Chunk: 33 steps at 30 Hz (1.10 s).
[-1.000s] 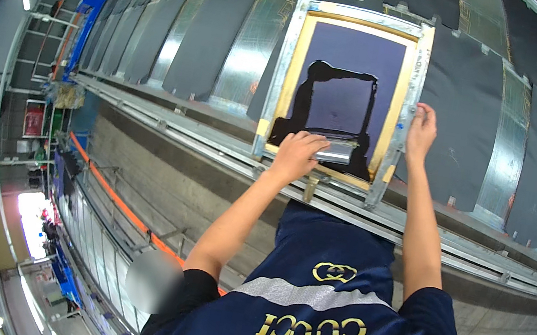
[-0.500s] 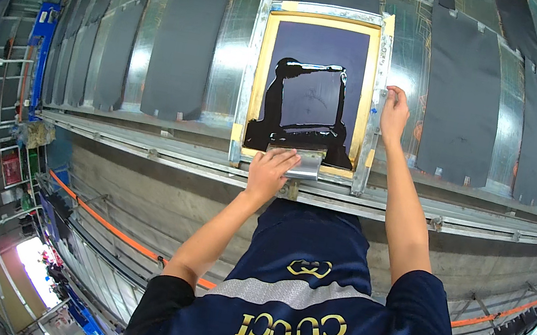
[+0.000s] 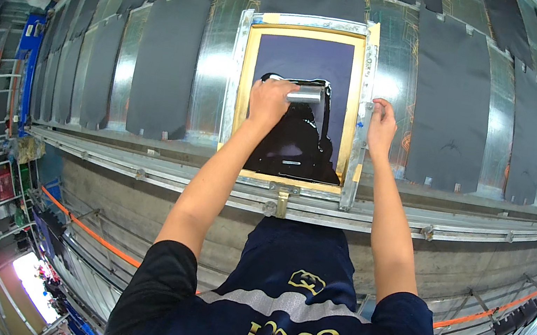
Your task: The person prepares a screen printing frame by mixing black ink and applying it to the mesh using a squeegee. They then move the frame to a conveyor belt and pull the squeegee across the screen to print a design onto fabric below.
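A screen-printing frame (image 3: 240,49) with metal rails and a yellow-taped inner border lies over the printing table. Glossy black ink (image 3: 293,147) covers the lower and middle part of its purple-grey mesh (image 3: 305,53). My left hand (image 3: 269,102) is closed round the left end of a squeegee (image 3: 305,95) with a shiny metal holder. The squeegee sits across the upper part of the ink; its blade edge is hidden. At the frame's right rail, my right hand (image 3: 381,131) has its fingers curled in against the outer edge.
Dark fabric panels (image 3: 166,65) lie in rows on the long table, with shiny strips (image 3: 218,67) between them. A metal guide rail (image 3: 222,191) runs along the near edge, with a brass-coloured clamp (image 3: 282,204) below the frame. Orange rails (image 3: 87,232) stand behind me.
My left hand has pushed the squeegee from the frame's near end up toward the far part of the ink. Ink now covers the middle area. My right hand stays beside the right rail.
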Available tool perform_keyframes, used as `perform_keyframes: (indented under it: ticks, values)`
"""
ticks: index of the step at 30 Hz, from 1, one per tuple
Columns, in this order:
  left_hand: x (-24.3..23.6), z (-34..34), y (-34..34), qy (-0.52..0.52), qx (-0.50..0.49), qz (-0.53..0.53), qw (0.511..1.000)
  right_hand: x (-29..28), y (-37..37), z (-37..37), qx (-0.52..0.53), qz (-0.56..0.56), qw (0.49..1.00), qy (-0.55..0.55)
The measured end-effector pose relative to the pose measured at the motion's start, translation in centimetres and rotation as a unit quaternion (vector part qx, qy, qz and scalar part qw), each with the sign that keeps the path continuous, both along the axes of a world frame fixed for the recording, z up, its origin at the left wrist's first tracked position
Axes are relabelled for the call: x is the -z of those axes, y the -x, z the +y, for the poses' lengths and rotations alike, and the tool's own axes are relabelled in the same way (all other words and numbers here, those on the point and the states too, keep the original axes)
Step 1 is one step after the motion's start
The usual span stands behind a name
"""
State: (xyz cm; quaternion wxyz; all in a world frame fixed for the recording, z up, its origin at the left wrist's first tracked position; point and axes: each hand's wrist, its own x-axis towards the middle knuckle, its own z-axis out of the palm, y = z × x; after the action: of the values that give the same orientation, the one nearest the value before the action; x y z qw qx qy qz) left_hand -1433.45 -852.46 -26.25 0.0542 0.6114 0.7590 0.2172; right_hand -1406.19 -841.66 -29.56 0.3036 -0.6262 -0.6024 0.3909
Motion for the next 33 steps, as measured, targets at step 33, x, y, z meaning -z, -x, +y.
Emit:
perform_keyframes:
  ticks: [33]
  values:
    - [-1.7, -16.3, -6.6, 0.046, 0.082, 0.01, 0.995, 0.0, 0.8, 1.8, -0.036, 0.065, 0.997, -0.024]
